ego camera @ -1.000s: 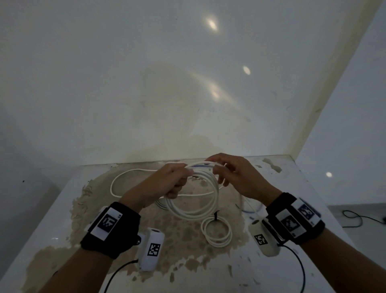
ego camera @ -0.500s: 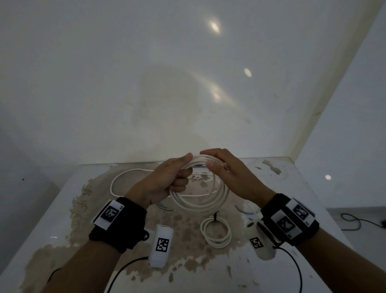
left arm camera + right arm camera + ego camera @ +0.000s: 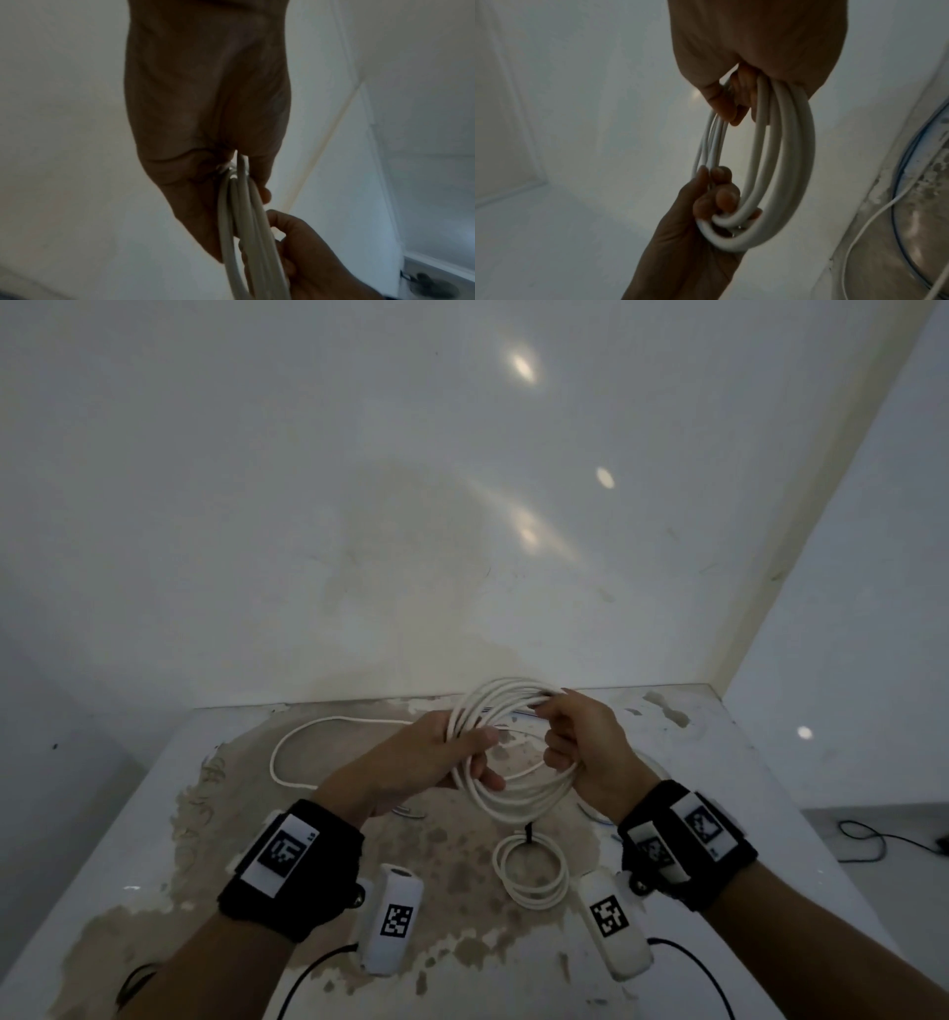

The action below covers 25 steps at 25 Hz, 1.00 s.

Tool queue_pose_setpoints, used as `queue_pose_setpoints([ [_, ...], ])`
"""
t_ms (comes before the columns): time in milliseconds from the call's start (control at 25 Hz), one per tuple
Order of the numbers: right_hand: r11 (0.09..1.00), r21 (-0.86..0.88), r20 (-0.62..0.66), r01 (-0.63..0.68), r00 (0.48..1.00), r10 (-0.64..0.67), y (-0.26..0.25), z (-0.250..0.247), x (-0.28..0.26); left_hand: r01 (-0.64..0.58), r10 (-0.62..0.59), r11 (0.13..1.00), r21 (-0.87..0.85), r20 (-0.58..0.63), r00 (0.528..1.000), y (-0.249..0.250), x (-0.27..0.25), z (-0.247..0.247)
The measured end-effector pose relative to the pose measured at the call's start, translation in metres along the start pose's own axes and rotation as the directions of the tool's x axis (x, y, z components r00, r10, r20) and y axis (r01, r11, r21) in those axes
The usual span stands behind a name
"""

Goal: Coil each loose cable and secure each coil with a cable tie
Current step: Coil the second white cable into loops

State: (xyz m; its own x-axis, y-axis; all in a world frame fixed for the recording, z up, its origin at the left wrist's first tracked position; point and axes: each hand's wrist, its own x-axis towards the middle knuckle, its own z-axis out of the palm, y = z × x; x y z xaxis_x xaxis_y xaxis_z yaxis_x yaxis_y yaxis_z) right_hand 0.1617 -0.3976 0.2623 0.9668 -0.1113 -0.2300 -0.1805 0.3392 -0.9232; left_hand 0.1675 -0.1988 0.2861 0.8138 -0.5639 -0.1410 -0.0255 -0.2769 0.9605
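Cable, white and looped into a coil, is held up above the desk near its far edge. Left hand and right hand both grip it, fingers curled round opposite sides of the loops.

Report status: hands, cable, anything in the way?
Left hand and right hand both grip the white cable coil, lifted off the table. Loose tail trails left, uncoiled. Small tied coil lies below; nothing blocking.
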Motion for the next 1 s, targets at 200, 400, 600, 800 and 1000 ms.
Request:
queue_pose_setpoints([
  [200, 0.998, 0.028, -0.037, 0.057, 0.998, -0.056, -0.006, 0.009, 0.001, -0.129, 0.144, 0.984, 0.119, -0.124, 0.982, -0.01, 0.004, 0.007],
  [400, 0.95, -0.216, 0.098, 0.225, 0.973, -0.208, -0.004, 0.014, -0.011, -0.124, 0.11, 0.991, -0.056, -0.213, 0.971, -0.005, 0.007, 0.001],
  [600, 0.811, -0.365, 0.227, 0.457, 0.889, -0.398, 0.0, 0.016, -0.023, -0.095, 0.062, 0.975, -0.199, -0.166, 0.984, 0.005, 0.006, -0.002],
  [800, 0.848, -0.289, 0.139, 0.445, 0.896, -0.423, -0.002, 0.014, -0.012, -0.034, 0.023, 0.966, -0.255, -0.045, 0.999, 0.004, 0.008, 0.006],
  [1000, 0.975, 0.158, 0.081, 0.158, 0.982, -0.172, -0.007, 0.005, -0.008, 0.194, -0.066, 0.732, -0.654, 0.215, 0.974, 0.007, 0.007, -0.003],
])
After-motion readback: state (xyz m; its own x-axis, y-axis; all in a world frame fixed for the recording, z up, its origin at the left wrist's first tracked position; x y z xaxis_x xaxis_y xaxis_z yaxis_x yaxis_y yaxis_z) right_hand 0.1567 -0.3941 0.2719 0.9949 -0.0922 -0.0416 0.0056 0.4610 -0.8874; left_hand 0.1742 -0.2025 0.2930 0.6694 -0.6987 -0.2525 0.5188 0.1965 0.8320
